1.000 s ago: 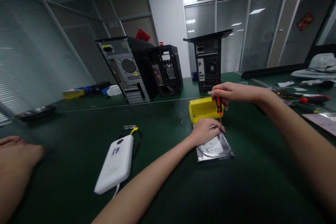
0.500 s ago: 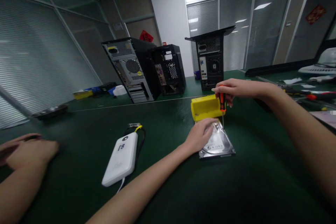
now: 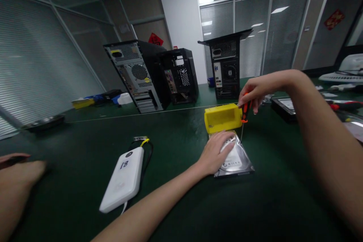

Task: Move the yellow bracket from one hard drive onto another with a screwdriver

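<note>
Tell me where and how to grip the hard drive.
The hard drive is probably best pinched at its bare near right corner, from the near side: it lies flat, the left hand covers its left part, and the yellow box stands beyond.

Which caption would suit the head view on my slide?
Left hand on a hard drive, right hand holding a screwdriver at its edge, with a yellow bin behind.
</note>
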### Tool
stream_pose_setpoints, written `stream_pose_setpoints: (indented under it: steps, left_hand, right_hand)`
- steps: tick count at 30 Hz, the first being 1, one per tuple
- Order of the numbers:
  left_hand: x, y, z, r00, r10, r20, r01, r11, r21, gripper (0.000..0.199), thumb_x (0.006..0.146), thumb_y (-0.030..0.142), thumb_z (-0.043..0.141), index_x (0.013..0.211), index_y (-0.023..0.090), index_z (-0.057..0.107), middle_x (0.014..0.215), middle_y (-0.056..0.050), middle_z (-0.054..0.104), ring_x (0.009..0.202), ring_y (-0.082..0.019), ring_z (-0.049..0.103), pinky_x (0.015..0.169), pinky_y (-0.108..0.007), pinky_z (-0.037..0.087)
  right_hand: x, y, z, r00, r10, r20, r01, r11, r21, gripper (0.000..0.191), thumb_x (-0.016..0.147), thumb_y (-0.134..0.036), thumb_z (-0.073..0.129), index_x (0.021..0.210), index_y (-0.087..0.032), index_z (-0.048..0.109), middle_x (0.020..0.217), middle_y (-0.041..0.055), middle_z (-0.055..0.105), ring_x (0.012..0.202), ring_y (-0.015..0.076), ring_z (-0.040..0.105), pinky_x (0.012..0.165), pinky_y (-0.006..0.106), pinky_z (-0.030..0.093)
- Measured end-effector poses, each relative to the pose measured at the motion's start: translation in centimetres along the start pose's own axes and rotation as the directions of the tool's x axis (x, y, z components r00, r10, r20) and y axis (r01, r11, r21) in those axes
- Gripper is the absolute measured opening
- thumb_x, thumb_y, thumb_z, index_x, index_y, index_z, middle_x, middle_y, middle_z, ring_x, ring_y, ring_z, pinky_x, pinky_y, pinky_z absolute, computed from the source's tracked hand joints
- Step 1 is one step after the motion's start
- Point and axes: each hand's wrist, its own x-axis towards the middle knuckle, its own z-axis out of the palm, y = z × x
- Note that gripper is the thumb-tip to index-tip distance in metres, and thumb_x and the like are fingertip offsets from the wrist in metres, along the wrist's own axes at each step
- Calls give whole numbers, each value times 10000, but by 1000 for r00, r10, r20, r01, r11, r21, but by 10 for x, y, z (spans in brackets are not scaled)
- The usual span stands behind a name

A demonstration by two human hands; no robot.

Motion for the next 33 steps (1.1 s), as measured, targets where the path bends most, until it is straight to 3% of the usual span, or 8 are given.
stream_pose_setpoints:
  steps: [3,7,13,18,24,33]
  left_hand:
    - [-1,-2,-2,1000,-11,-10,11,997,-75,382,938,384,342,1268,249,479,1332,-24,489,1253,-187,406,1079,-386,292]
    - [2,-13,-1,989,-81,-120,34,937,-348,400,956,365,267,1223,223,529,1318,-28,511,1247,-177,423,1089,-360,286]
    - [6,-26,3,903,-244,-352,-34,779,-626,429,940,398,294,1073,145,614,1201,-93,596,1172,-214,499,1043,-365,343]
    - [2,-21,1,880,-319,-353,37,785,-618,454,924,445,320,965,140,654,1068,-94,652,1039,-213,568,925,-333,423]
    - [0,-15,-2,906,-298,-299,111,852,-512,457,924,430,332,899,129,674,967,-72,674,898,-190,583,847,-304,427]
    - [-2,-12,-4,944,-225,-240,136,931,-339,382,920,369,372,882,146,681,950,-55,667,885,-183,586,809,-284,429]
  right_hand:
    - [1,-6,0,999,44,-10,-44,999,-1,330,736,-418,632,932,-155,670,887,68,715,702,169,685,693,282,556]
    - [-2,-7,7,998,29,-50,-28,999,16,346,737,-432,628,932,-149,668,881,72,716,670,169,686,679,287,559]
    - [5,9,5,993,105,-56,-109,992,-62,532,772,-591,508,991,-128,652,815,90,714,696,188,684,693,293,545]
    - [10,0,9,995,93,-43,-98,984,-146,629,757,-642,484,1085,-121,614,888,106,700,728,194,676,682,298,528]
    - [8,-4,11,998,61,19,-55,972,-230,490,683,-498,653,1005,-131,610,908,91,691,770,195,669,653,280,521]
    - [12,-8,13,993,117,-20,-118,962,-246,438,703,-422,654,1022,-128,595,882,85,693,763,192,671,650,276,521]
